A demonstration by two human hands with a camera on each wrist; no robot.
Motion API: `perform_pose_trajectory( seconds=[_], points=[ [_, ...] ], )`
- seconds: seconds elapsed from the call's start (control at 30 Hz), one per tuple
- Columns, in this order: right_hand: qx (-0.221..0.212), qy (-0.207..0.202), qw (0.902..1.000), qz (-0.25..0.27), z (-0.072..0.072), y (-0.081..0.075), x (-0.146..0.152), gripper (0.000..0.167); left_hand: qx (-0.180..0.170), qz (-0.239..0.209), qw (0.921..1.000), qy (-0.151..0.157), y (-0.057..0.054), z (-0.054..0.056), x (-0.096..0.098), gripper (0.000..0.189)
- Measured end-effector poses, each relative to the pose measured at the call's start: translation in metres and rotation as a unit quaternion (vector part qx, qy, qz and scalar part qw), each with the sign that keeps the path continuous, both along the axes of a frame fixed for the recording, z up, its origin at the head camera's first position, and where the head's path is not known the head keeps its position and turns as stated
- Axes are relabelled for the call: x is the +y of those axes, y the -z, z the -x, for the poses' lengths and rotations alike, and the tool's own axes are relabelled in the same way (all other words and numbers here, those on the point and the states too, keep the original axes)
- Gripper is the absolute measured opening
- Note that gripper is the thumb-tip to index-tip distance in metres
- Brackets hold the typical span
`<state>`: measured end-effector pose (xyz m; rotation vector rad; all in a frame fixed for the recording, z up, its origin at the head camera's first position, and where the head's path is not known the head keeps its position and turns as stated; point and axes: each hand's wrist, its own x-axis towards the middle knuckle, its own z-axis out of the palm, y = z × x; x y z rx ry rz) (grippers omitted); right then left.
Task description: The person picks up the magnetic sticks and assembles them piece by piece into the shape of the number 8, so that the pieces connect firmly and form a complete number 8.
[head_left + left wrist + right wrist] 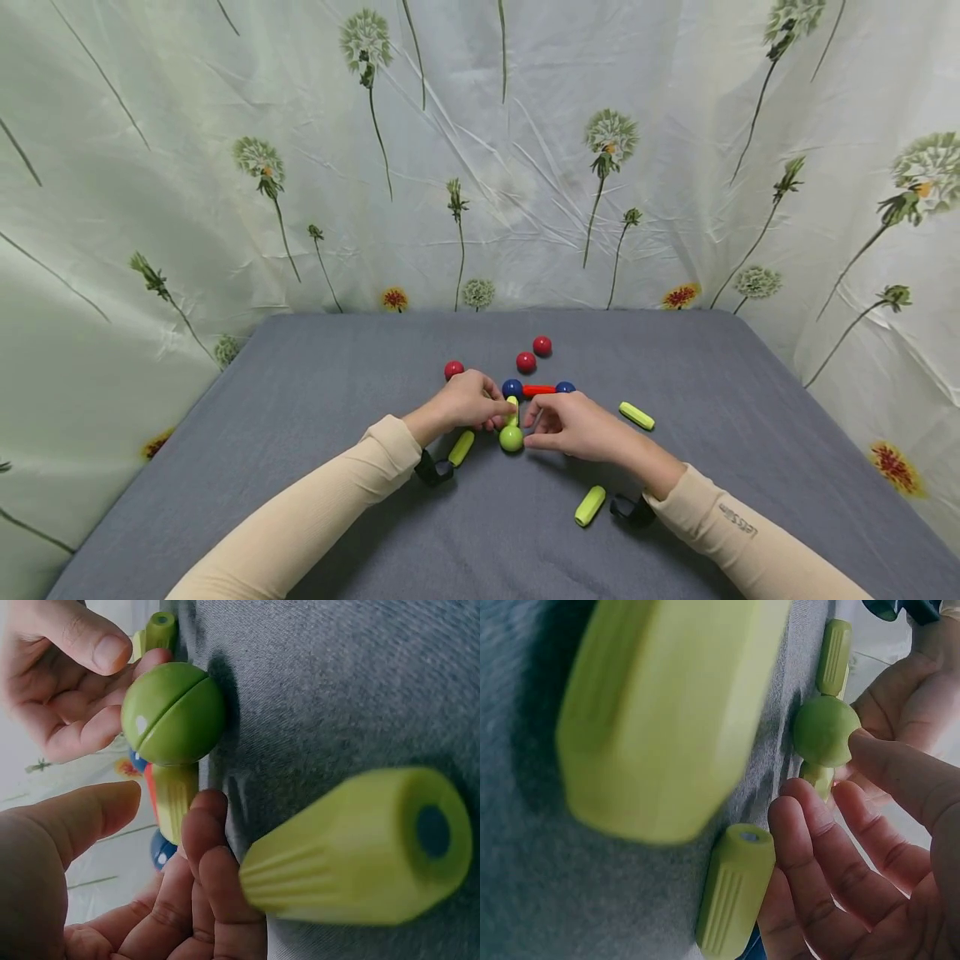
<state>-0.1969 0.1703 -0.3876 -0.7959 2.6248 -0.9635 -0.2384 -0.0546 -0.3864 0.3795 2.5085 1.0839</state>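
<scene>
We are flanking the green ball (512, 440) with our left hand (472, 402) and right hand (576, 427), fingers parted and gently bent, contact hard to tell. A stray brush, we are judging, could be knocking the ball off the grooved lime rod (512, 407) just beyond it. Our left wrist view is showing the ball's seam (173, 710), which the head view is hiding.
</scene>
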Motion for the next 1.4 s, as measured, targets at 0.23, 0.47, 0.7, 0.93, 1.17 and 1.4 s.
perform_pose_trajectory(
  seconds=[0.23, 0.47, 0.7, 0.93, 1.17, 1.4],
  points=[
    [0.001, 0.005, 1.0000, 0.007, -0.003, -0.002, 0.006, 0.022, 0.086, 0.031, 0.9956, 0.023, -0.009, -0.012, -0.003, 0.024],
    [0.012, 0.016, 0.9996, 0.018, -0.006, -0.006, 0.014, 0.024, 0.144, 0.063, 0.9845, 0.077, -0.013, -0.032, -0.007, 0.036],
    [0.029, 0.043, 0.9986, 0.003, -0.008, -0.011, 0.023, 0.022, 0.165, 0.073, 0.9799, 0.085, -0.010, -0.052, -0.006, 0.040],
    [0.043, 0.077, 0.9958, -0.025, -0.012, -0.015, 0.036, 0.023, 0.172, 0.071, 0.9791, 0.081, -0.003, -0.057, -0.006, 0.039],
    [0.050, 0.087, 0.9934, -0.055, -0.014, -0.014, 0.048, 0.030, 0.176, 0.053, 0.9792, 0.084, 0.006, -0.062, -0.008, 0.039],
    [0.055, 0.068, 0.9932, -0.077, -0.016, -0.012, 0.051, 0.035, 0.174, 0.031, 0.9810, 0.080, 0.010, -0.062, -0.007, 0.039]
  ],
)
